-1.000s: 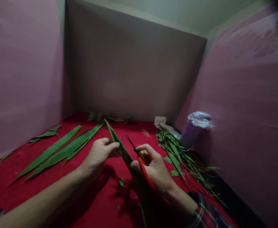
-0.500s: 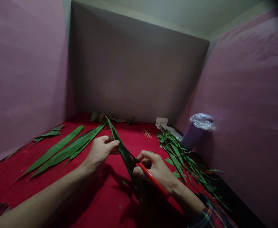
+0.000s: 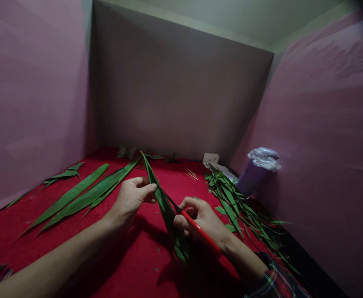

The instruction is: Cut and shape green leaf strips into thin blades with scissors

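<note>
My left hand point(image 3: 138, 194) pinches a long green leaf point(image 3: 168, 215) between thumb and fingers, a little below its tip. The leaf hangs down at a slant in front of me, its lower end in shadow. In my right hand point(image 3: 203, 219) is a pair of red-handled scissors point(image 3: 201, 232), the fingers closed round the handles. The dark blades lie along the leaf's right edge and point toward my left thumb. Whether the blades are parted I cannot tell.
Several long leaves point(image 3: 85, 198) lie on the red cloth point(image 3: 131, 265) to the left. On the right is a heap of cut greenery point(image 3: 243, 207) by a purple bin point(image 3: 256, 176) with a plastic liner. Thin sticks point(image 3: 191, 174) and a white card point(image 3: 210, 159) are farther back.
The leaf's tip has shifted slightly right, and its lower part has turned so more of it shows. Both hands keep nearly the same place and grip.
</note>
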`<state>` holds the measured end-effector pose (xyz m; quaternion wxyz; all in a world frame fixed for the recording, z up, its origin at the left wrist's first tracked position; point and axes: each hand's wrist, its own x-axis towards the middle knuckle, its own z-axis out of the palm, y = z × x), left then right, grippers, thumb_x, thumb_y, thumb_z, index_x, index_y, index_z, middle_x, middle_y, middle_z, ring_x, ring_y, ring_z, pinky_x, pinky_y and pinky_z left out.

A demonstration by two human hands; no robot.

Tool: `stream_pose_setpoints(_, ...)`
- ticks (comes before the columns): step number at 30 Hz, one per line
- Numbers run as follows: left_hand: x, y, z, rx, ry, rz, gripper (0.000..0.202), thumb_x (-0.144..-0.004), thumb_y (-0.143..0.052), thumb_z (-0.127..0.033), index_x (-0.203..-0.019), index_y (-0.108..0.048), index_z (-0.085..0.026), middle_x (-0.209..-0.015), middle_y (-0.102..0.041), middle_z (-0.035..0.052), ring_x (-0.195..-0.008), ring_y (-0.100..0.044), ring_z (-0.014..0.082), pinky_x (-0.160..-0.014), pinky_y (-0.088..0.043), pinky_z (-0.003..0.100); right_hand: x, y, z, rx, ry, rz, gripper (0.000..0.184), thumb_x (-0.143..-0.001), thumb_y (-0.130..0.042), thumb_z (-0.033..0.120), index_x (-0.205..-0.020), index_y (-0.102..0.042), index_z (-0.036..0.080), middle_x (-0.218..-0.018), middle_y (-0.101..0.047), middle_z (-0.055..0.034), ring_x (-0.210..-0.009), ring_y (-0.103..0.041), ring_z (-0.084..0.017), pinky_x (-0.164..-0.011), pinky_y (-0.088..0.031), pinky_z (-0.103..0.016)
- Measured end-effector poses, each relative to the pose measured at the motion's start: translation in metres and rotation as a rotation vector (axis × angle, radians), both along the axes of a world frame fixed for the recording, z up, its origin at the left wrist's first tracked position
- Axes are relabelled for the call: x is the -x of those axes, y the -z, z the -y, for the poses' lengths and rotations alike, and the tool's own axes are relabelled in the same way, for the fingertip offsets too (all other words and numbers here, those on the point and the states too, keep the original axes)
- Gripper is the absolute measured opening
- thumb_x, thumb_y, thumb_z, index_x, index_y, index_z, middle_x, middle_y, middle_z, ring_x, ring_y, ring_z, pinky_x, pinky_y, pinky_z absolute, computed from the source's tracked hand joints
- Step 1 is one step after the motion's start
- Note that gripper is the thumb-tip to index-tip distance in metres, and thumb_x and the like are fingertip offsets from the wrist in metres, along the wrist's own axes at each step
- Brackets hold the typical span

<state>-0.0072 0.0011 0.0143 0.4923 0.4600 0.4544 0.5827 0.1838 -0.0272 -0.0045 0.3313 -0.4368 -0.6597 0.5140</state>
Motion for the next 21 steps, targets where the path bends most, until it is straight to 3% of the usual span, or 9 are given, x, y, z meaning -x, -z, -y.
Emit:
stream_pose_setpoints(9, -0.0011, -0.0012, 0.0028, -0.003, 0.047, -0.021, 0.013, -0.057, -0.072, -0.018, -0.062, -0.063, -0.01, -0.054, -0.064, 0.0031, -0.047, -0.057, 0.0127, -0.049, -0.048, 0.025, 0.003, 0.0004, 0.0009, -0.02, 0.039, 0.047, 0.029, -0.07, -0.067, 0.04, -0.08, -0.053, 0.018, -0.053, -0.054, 0.0047, -0.044, -0.047, -0.008, -0.04, -0.033, -0.017)
stream_pose_setpoints(21, -0.0015, 0.0032, 0.0003, 0.022, 0.095, 0.072, 0.019, -0.056, -0.072, -0.016, -0.07, -0.06, -0.012, -0.059, -0.066, 0.0028, -0.051, -0.06, 0.0143, -0.05, -0.049, 0.027, 0.0074, 0.0036, -0.0024, -0.006, 0.082, 0.015, 0.035, -0.064, -0.072, 0.039, -0.076, -0.047, 0.019, -0.05, -0.052, 0.0069, -0.042, -0.048, -0.008, -0.038, -0.032, -0.017)
